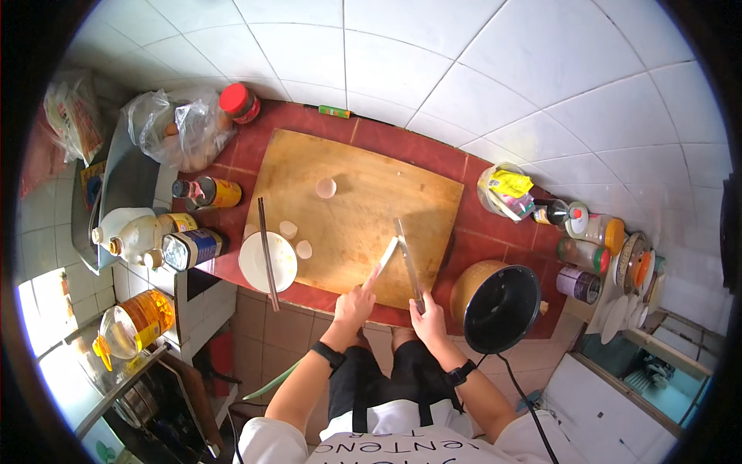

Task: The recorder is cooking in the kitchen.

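Observation:
My left hand (355,307) grips a scallion or leek (385,258), its white end pointing across the cutting board. Green leaves trail out behind my left forearm. In my right hand (428,319) is a kitchen knife (409,261), its blade beside the white tip; whether it touches cannot be made out. Both hands are over the near edge of a wooden cutting board (359,203). Eggshell pieces lie on the board, one (326,188) toward the back and two near a white bowl (252,261). Chopsticks (265,243) rest across that bowl, which holds yellowish residue.
A black pot (501,313) leans at the counter's right front. Bottles (214,192), a red-lidded jar (239,103) and a plastic bag (185,124) with eggs are on the left. Along the right stand a tub of packets (504,191) and several jars (582,254). A tiled wall (400,64) closes the back.

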Demonstrator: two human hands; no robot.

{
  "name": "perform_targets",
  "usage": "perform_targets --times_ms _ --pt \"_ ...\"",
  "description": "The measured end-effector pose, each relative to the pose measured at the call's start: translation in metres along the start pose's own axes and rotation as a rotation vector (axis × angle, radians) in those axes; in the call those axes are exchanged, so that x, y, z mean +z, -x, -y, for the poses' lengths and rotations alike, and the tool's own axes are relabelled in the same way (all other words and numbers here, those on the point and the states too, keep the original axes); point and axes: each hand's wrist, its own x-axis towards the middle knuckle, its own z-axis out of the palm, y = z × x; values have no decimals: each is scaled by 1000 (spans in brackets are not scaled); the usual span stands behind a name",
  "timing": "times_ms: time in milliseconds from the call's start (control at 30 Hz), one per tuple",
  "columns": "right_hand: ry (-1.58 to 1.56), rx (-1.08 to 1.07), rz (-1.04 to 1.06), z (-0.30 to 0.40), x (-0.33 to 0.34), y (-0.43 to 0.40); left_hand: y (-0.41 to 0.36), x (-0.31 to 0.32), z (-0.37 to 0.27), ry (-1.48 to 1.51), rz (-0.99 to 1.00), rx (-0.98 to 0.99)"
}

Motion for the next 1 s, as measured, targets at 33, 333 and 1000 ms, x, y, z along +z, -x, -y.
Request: perform_targets --times_ms 33,333,1000 --pt "37 -6 10 0 -1 -1 0 -1 0 -1 4 -2" --pt "144 -125 -55 4 12 -40 1 -4 0 -13 -6 18" --pt "153 -9 41 2 13 -12 -1 -5 -3 -46 -2 5"
